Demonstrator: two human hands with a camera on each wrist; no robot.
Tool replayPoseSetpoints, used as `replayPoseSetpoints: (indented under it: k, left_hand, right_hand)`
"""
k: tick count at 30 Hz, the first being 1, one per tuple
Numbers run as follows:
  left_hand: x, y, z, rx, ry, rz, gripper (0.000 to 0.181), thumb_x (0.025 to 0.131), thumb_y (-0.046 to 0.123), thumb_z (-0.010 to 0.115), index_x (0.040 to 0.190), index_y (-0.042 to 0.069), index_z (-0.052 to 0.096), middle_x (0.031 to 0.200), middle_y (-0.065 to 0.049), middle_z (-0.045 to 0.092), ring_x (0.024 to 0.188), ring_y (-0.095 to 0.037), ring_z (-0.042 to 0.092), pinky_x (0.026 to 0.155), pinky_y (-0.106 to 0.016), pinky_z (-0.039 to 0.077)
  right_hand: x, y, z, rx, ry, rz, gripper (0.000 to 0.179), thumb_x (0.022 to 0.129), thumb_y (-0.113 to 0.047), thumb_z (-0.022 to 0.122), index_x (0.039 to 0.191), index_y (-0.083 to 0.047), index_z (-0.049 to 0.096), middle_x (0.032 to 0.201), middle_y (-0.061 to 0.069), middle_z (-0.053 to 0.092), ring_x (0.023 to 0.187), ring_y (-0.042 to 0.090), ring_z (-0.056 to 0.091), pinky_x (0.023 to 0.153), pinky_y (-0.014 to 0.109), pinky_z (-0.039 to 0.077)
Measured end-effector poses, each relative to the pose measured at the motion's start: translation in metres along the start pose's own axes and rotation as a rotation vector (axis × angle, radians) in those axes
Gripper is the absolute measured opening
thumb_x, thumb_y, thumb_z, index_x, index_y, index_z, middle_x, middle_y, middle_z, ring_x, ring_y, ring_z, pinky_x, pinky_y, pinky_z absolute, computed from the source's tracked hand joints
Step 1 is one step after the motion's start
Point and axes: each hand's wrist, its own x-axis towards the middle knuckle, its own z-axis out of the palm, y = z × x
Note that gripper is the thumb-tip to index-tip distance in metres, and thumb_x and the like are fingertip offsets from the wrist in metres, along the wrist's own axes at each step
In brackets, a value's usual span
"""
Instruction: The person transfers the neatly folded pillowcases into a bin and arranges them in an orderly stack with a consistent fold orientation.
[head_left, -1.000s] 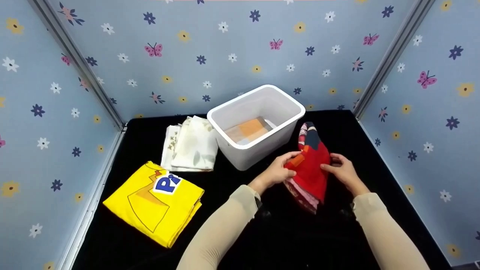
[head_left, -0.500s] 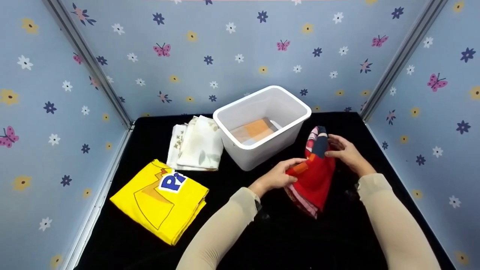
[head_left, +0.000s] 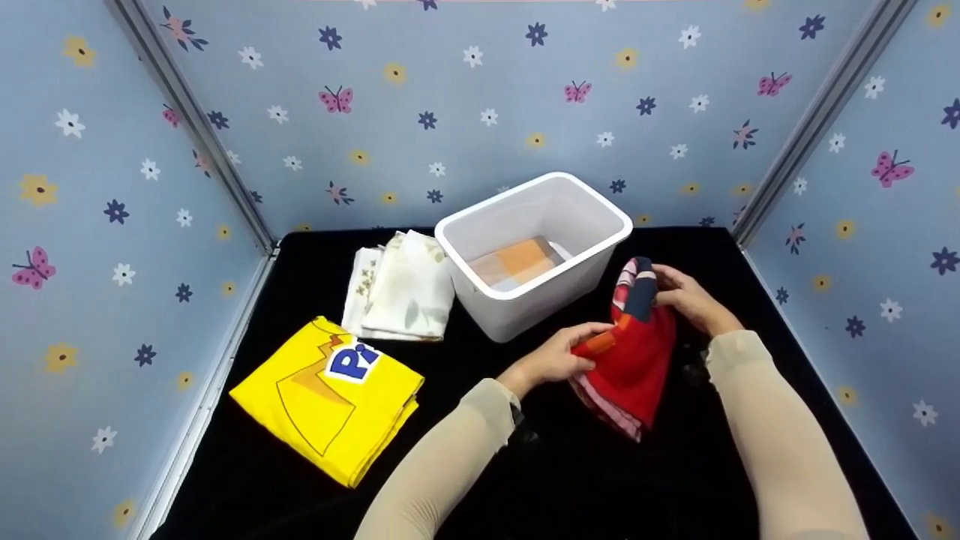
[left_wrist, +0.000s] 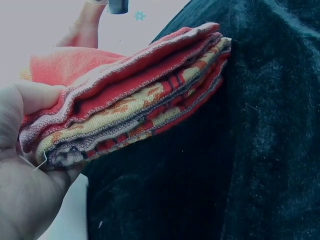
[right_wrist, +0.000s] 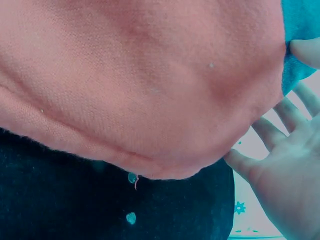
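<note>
A folded red towel (head_left: 637,367) with orange, dark blue and pink patches is held up at the right of the head view. My left hand (head_left: 553,356) grips its left edge. In the left wrist view, the thumb of that hand (left_wrist: 25,175) lies on top of the stacked layers of the towel (left_wrist: 140,95). Near the dark blue upper end, my right hand (head_left: 694,300) holds the right edge. The right wrist view has the towel's broad face (right_wrist: 140,90) beside the right hand (right_wrist: 285,165), one digit in front and other fingertips hidden behind the cloth.
Behind the towel stands a white bin (head_left: 495,319) with an orange and grey cloth (head_left: 525,257) inside. Folded white cloths (head_left: 412,292) lie left of it, and a folded yellow cloth (head_left: 322,412) nearer the front left. Flowered walls (head_left: 480,97) enclose the black surface.
My right hand has slid up the towel's right edge to its dark blue end. The left hand keeps its grip. The head view has shifted slightly, moving the scene rightward.
</note>
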Motion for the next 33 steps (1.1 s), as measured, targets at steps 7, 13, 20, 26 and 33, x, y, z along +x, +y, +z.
replayPoseSetpoints:
  k: [7, 13, 20, 26, 33]
  left_hand:
    - [-0.004, -0.004, -0.001, 0.001, 0.023, 0.0, 0.076, 0.08, -0.017, 0.061, 0.14, 0.029, 0.053, 0.113, -0.003, 0.061, 0.081, -0.014, 0.062, 0.061, -0.026, 0.056]
    - [-0.008, -0.01, -0.003, -0.053, 0.053, -0.018, 0.077, 0.081, -0.016, 0.061, 0.14, 0.032, 0.052, 0.112, -0.002, 0.063, 0.069, -0.016, 0.065, 0.057, -0.03, 0.058]
    - [-0.011, -0.018, -0.007, -0.09, 0.058, 0.015, 0.075, 0.08, -0.015, 0.065, 0.144, 0.018, 0.047, 0.126, -0.008, 0.063, 0.086, -0.015, 0.067, 0.064, -0.029, 0.059]
    - [-0.014, -0.023, -0.008, -0.068, 0.1, 0.001, 0.074, 0.077, -0.009, 0.074, 0.143, 0.011, 0.047, 0.129, -0.013, 0.063, 0.098, -0.013, 0.065, 0.079, -0.027, 0.056]
    - [-0.023, -0.028, -0.009, 0.103, 0.163, -0.116, 0.058, 0.069, 0.009, 0.088, 0.122, 0.012, 0.062, 0.103, -0.001, 0.07, 0.087, -0.009, 0.065, 0.081, -0.025, 0.055]
  right_hand:
    - [-0.002, 0.006, 0.001, -0.014, 0.033, 0.001, 0.071, 0.079, 0.007, 0.067, 0.144, 0.006, 0.038, 0.12, 0.003, 0.056, 0.1, 0.007, 0.056, 0.084, 0.016, 0.047]
    - [-0.006, 0.02, -0.007, 0.039, 0.082, -0.071, 0.058, 0.078, 0.007, 0.076, 0.13, -0.006, 0.054, 0.103, -0.009, 0.065, 0.093, 0.007, 0.062, 0.081, 0.018, 0.051]
    - [-0.005, 0.05, -0.014, 0.14, 0.144, -0.159, 0.049, 0.079, 0.009, 0.075, 0.119, -0.015, 0.061, 0.1, -0.008, 0.07, 0.092, 0.005, 0.065, 0.077, 0.018, 0.054]
    - [-0.006, 0.057, -0.015, 0.192, 0.195, -0.222, 0.043, 0.078, 0.01, 0.075, 0.114, -0.011, 0.064, 0.099, -0.005, 0.072, 0.089, 0.007, 0.066, 0.075, 0.018, 0.055]
    - [-0.009, 0.051, -0.016, 0.233, 0.186, -0.228, 0.04, 0.078, 0.008, 0.076, 0.112, -0.01, 0.065, 0.097, -0.003, 0.072, 0.084, 0.007, 0.067, 0.07, 0.019, 0.055]
